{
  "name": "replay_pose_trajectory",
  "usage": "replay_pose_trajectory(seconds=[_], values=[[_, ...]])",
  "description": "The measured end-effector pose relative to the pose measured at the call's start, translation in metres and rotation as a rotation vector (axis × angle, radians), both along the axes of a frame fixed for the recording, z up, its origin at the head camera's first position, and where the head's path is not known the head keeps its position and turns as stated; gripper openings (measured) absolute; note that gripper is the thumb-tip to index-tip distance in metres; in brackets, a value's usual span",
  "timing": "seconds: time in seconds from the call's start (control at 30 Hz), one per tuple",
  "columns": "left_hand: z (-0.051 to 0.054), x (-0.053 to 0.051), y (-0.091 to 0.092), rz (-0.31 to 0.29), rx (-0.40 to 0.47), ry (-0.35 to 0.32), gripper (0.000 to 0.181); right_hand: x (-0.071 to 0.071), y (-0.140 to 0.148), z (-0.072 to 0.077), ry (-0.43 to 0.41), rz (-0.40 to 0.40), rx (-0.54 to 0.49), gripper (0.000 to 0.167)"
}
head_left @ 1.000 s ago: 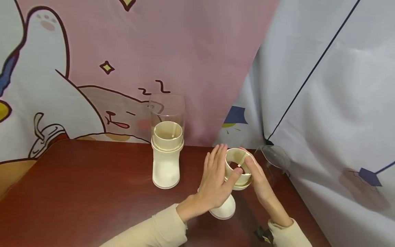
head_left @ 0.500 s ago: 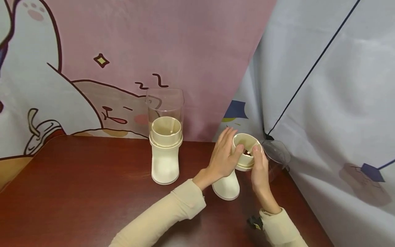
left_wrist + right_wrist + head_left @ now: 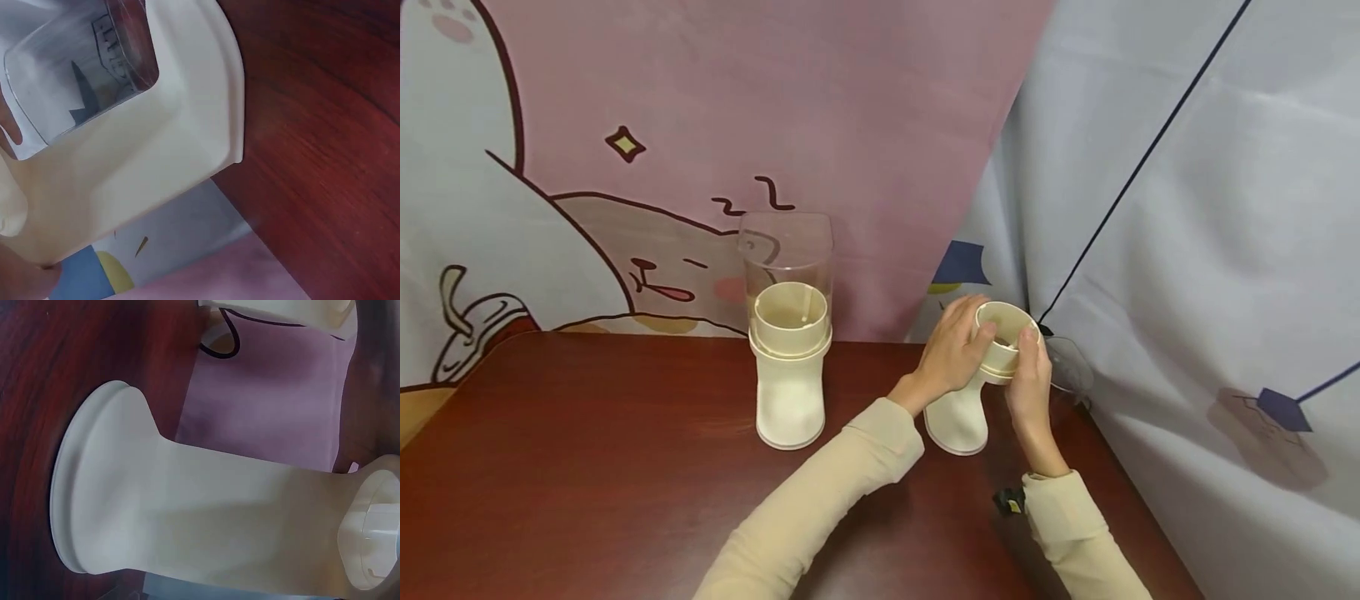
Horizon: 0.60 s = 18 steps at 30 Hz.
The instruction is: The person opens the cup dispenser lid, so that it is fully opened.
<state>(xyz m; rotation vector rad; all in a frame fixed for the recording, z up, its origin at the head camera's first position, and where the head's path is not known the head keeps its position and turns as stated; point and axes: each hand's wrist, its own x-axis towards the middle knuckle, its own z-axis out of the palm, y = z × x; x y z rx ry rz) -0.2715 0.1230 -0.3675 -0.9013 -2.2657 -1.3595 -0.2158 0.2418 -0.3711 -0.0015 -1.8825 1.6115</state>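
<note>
I see left hand (image 3: 955, 346) and right hand (image 3: 1030, 387), fingers clamped on cream ring-topped stand (image 3: 958, 422) (near dark-red table (image 3: 625, 467)'s far-right corner).

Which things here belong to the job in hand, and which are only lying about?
Likely belonging:
- cream plastic boot-shaped stand, held by left hand and right hand
- perhaps clear plastic container near it

Seemingly just standing by:
- second cream plastic boot-shaped stand, untouched
- tall clear plastic container at its top

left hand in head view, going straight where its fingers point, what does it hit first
The left hand would probably meet the hanging cloth behind the table first; depth is unclear.
</note>
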Motion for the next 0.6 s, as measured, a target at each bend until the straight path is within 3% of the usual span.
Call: replay_pose_trajectory(seconds=[0.17,0.3,0.4,0.5,0.6], values=[[0.005,-0.001,0.0,-0.004,-0.046,-0.038,0.059,-0.004,0.005,0.002,-0.023,0.052,-0.069,0.05],[0.004,0.01,-0.002,-0.014,-0.042,-0.131,0.071,0.007,0.012,0.005,-0.125,0.08,0.004,0.057],[0.001,0.024,-0.007,-0.019,0.058,-0.207,0.082,0.021,0.014,0.007,-0.165,0.128,0.006,0.064],[0.002,0.042,-0.018,-0.028,0.186,-0.266,0.088,0.035,0.013,0.011,-0.131,0.21,-0.079,0.073],[0.005,0.059,-0.035,-0.05,0.257,-0.295,0.087,0.045,0.01,0.017,-0.082,0.266,-0.128,0.077]])
